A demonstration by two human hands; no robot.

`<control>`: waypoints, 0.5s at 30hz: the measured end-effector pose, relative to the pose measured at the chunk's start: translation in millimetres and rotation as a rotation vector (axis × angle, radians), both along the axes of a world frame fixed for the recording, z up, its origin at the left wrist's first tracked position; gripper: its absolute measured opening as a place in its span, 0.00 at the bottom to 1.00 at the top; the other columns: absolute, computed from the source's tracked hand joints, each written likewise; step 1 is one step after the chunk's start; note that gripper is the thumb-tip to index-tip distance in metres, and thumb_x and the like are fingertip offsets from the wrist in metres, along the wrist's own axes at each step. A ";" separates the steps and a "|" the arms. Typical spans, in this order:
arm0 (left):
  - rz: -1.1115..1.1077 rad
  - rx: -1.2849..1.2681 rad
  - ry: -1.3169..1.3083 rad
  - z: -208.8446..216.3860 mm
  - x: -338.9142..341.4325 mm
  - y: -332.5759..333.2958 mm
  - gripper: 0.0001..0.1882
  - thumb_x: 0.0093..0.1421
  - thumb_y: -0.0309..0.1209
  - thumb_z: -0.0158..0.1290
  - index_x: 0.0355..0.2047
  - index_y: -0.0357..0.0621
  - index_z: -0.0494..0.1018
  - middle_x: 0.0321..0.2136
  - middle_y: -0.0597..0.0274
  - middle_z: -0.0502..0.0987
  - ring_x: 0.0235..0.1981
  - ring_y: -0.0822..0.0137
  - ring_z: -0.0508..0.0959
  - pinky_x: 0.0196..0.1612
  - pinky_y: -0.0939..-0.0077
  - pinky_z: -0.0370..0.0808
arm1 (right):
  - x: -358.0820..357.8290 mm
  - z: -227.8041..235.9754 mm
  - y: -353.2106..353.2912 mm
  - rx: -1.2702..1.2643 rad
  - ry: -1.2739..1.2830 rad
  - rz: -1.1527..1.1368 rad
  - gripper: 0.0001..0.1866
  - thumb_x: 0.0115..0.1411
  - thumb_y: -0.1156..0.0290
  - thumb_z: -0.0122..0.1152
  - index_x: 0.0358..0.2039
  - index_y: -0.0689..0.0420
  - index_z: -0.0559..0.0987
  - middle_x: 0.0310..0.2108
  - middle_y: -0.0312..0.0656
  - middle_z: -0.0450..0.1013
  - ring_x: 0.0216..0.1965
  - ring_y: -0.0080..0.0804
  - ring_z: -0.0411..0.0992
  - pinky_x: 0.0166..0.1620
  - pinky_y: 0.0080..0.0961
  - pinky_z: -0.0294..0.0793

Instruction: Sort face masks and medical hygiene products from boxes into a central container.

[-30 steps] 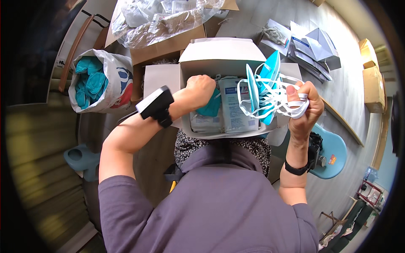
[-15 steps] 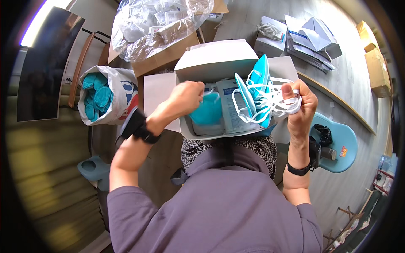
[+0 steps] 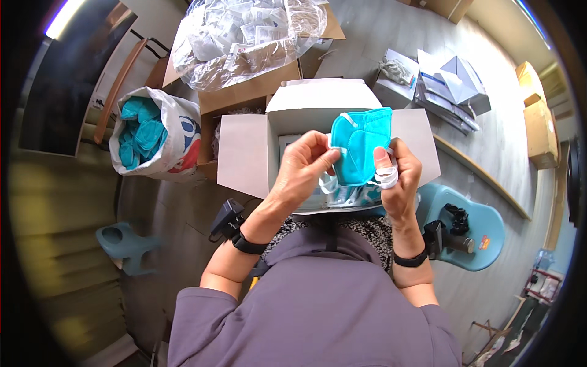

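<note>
Above an open white box (image 3: pixel 243 147) on my lap I hold up a flat turquoise face mask (image 3: pixel 362 150). My left hand (image 3: pixel 304 164) is closed in a pinch at its left edge, by the white ear loop. White ear loops (image 3: pixel 386 177) are bunched in my right hand (image 3: pixel 402 180), its thumb pressed over them at the mask's right side. More turquoise masks (image 3: pixel 348 197) with white loops hang beneath, partly hidden by the front one. The packets inside the box are mostly covered by my hands and the masks.
To the left stands a white bag (image 3: pixel 183 137) filled with turquoise masks (image 3: pixel 142 131). Ahead is a brown carton (image 3: pixel 244 92) with a clear plastic liner of small packets (image 3: pixel 244 37). Flattened boxes (image 3: pixel 446 95) lie far right. A blue stool (image 3: pixel 489 229) is at my right.
My left hand moved right and down with its mask, which joined the bunch at my right hand. My right hand came lower and left, turning the masks flat toward me. The view shifted slightly.
</note>
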State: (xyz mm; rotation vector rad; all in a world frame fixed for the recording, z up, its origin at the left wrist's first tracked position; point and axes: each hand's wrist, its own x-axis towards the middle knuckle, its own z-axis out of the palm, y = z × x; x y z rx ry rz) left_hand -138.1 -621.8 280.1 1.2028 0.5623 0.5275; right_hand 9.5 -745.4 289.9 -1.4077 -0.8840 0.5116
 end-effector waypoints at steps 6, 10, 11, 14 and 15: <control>0.049 0.323 0.287 -6.6 -9.0 9.9 0.12 0.61 0.28 0.62 0.39 0.39 0.70 0.35 0.63 0.76 0.32 0.76 0.77 0.34 0.81 0.77 | 15.7 15.1 -9.9 -0.082 -0.421 -0.037 0.10 0.64 0.75 0.58 0.27 0.61 0.70 0.19 0.33 0.65 0.23 0.14 0.58 0.25 0.18 0.60; 0.189 0.732 0.178 21.9 -10.2 23.8 0.30 0.49 0.34 0.72 0.50 0.44 0.70 0.46 0.62 0.75 0.41 0.70 0.76 0.41 0.73 0.75 | 27.8 31.0 -19.3 -0.077 -0.438 0.088 0.07 0.64 0.74 0.59 0.30 0.62 0.74 0.21 0.31 0.66 0.24 0.14 0.58 0.26 0.16 0.60; 0.164 0.839 0.135 26.6 -7.7 28.5 0.31 0.48 0.34 0.72 0.51 0.45 0.71 0.45 0.63 0.75 0.42 0.70 0.76 0.42 0.71 0.74 | 29.7 33.2 -19.5 -0.080 -0.425 0.120 0.06 0.64 0.74 0.59 0.31 0.62 0.74 0.21 0.30 0.66 0.24 0.14 0.58 0.26 0.15 0.60; -0.001 0.847 0.086 33.5 -2.2 36.1 0.30 0.48 0.34 0.72 0.50 0.46 0.72 0.42 0.64 0.77 0.42 0.70 0.75 0.44 0.69 0.71 | 30.3 43.0 -19.8 -0.084 -0.381 0.168 0.06 0.64 0.73 0.59 0.32 0.63 0.75 0.22 0.29 0.66 0.24 0.13 0.59 0.26 0.15 0.59; -0.074 0.797 0.081 33.6 -1.0 37.5 0.29 0.48 0.34 0.72 0.49 0.46 0.73 0.41 0.65 0.77 0.42 0.70 0.75 0.44 0.69 0.70 | 30.0 45.4 -20.1 -0.084 -0.364 0.174 0.07 0.64 0.73 0.60 0.33 0.64 0.76 0.22 0.29 0.66 0.24 0.13 0.59 0.26 0.15 0.59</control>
